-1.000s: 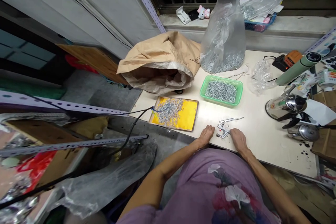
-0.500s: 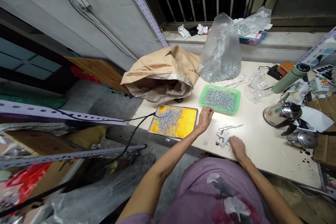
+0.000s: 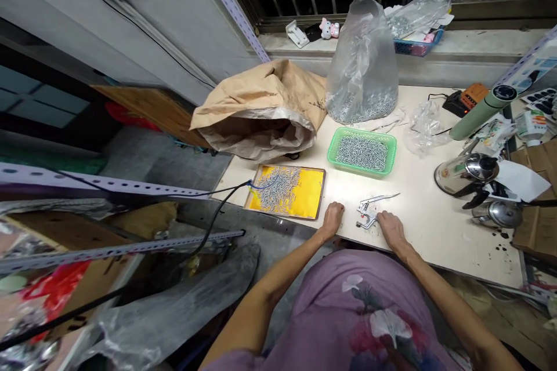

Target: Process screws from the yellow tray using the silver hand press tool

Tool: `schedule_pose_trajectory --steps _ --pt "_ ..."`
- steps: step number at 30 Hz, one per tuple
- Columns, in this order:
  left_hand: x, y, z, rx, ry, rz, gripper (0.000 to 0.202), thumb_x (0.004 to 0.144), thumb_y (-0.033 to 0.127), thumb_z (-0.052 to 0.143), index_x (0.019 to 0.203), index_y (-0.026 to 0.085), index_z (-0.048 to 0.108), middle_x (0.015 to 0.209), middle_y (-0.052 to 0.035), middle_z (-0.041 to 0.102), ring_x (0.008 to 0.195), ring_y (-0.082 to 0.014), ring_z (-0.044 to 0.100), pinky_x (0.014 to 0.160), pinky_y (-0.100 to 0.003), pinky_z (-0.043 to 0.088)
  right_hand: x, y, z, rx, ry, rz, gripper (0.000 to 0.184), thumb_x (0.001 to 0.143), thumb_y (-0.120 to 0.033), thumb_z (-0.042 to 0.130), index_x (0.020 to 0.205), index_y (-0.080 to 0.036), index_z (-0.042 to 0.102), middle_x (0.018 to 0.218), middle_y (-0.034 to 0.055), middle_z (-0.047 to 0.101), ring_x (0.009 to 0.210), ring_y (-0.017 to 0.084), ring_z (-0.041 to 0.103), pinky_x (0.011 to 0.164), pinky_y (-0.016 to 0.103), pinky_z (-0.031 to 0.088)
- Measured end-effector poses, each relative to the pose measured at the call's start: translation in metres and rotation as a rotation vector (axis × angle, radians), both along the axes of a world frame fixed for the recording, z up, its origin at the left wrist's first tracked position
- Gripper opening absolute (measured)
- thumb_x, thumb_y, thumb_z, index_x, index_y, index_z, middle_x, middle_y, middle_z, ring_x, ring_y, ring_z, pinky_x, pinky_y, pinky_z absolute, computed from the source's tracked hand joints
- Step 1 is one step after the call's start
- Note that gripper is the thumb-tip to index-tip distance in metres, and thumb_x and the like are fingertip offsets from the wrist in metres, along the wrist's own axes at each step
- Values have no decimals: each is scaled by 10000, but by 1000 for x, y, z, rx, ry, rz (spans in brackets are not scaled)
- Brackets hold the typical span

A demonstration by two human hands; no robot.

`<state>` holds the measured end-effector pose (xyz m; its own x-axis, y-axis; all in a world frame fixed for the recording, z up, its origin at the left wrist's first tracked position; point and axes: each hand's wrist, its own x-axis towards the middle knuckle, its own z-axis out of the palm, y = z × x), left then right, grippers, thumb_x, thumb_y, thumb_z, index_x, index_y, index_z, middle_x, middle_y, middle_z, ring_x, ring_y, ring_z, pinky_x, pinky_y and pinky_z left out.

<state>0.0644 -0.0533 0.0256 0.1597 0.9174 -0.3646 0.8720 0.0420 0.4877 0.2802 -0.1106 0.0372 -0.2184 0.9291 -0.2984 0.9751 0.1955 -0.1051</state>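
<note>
My left hand (image 3: 333,218) is closed at the table's front edge, just right of a yellow tray (image 3: 311,191). Whatever its fingers may hold is too small to make out. On that tray lies a heap of small silvery metal pins (image 3: 278,190). My right hand (image 3: 390,228) has its fingers curled at the lower handle of metal pliers (image 3: 368,217), which lie on the table with the handles spread. Beyond both hands stands a green plastic basket (image 3: 333,153) full of similar small metal pieces (image 3: 361,152).
A brown paper sack (image 3: 261,93) lies open-mouthed behind the yellow tray. Beside it stands a clear plastic bag (image 3: 363,64) of metal pieces. Toward the right are a green flask (image 3: 483,113), a metal pot (image 3: 465,177) and a smaller pot (image 3: 500,215). A black cable (image 3: 217,211) reaches the tray.
My left hand has moved back from beside the green basket toward the table's front edge. My right hand stays at the pliers. The whole view has shifted slightly.
</note>
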Motion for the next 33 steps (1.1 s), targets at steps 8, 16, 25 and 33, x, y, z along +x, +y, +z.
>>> schedule_pose_trajectory --steps 8,16,25,33 --pt "35 -12 7 -499 -399 504 104 699 211 667 729 112 673 552 31 570 493 -63 501 455 -146 386 -1 2 11 -26 -26 45 252 895 -74 398 1018 -209 572 936 67 606 848 181 529 694 300 312" --pt "43 -14 8 -587 -430 591 116 680 201 705 731 100 678 545 18 586 493 -64 500 464 -154 397 -3 1 16 -34 -16 16 244 901 -78 405 1029 -199 575 938 71 612 869 181 537 705 297 328" --pt "55 -12 14 -590 -359 661 62 710 112 678 679 90 629 544 21 564 477 -57 508 477 -151 456 -3 3 18 -81 -9 7 243 904 -80 403 1047 -188 567 967 70 603 890 177 535 720 284 341" --pt "53 -7 10 -578 -244 566 103 669 87 707 633 85 610 571 5 582 501 -62 533 497 -146 476 -4 6 17 -62 11 3 245 903 -80 400 1038 -189 572 957 72 600 890 179 531 722 285 343"
